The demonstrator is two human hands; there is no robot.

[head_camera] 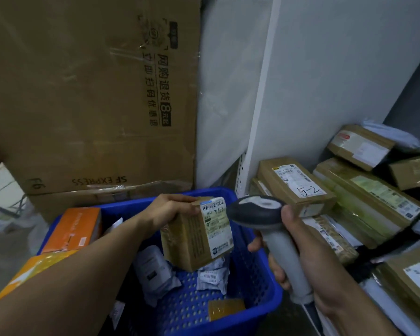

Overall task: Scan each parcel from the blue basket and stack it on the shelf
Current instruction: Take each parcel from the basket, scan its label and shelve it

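My left hand (167,210) grips a small brown cardboard parcel (192,241) by its top, holding it above the blue basket (257,282). A white shipping label on the parcel faces right. My right hand (298,253) holds a grey handheld scanner (260,209) by its handle, its dark head close to the label. Inside the basket lie several small white bagged parcels (155,270), an orange box (75,229) and a small yellow packet (224,309). To the right, the shelf (250,151) carries stacked brown parcels, one marked "5-2" (294,183).
A large SF Express carton (90,93) stands upright behind the basket. A white shelf upright rises beside it. A yellow-orange box (32,270) sits at the basket's left corner under my forearm. More taped parcels (369,190) and white bags pile up along the right.
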